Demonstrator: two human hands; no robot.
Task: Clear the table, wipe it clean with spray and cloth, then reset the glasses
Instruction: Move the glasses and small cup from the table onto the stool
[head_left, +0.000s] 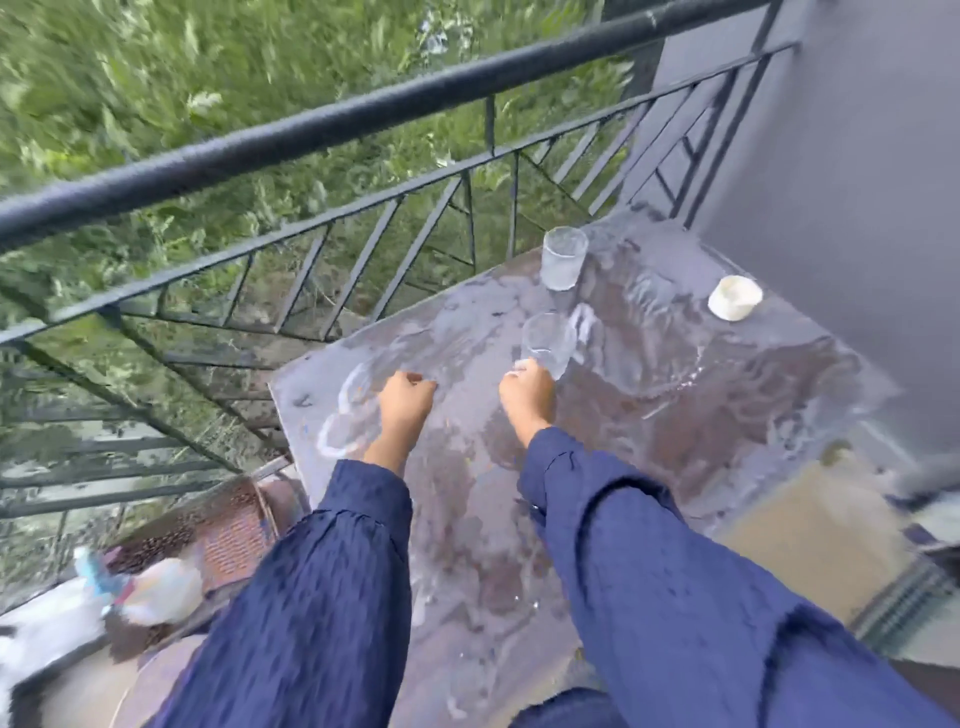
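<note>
Presently my right hand (527, 397) sits a little right of the frame's centre, its fingers curled round the near side of a clear glass (548, 340), which I hold just over the wet, streaky tabletop (727, 395); whether its base touches the surface I cannot tell. My left hand (405, 400), just left of centre, has its fingers curled under as well. Pale blurred rings (348, 415) show on its left side, and I cannot tell whether they are a glass in my grip or marks on the tabletop. A second glass (563, 257), frosted-looking, stands upright higher in the frame near the tabletop's far edge, apart from the one I hold. A small white cup (735, 297) stands in the right part of the frame, close to the grey wall (857, 208). Both my arms wear dark blue sleeves (649, 571). A black railing (322, 124) runs across the upper half with greenery (156, 67) behind it. At lower left are a rusty mesh chair (228, 525) and a pale plastic bag (161, 587), and a striped rug (904, 597) lies at lower right.
</note>
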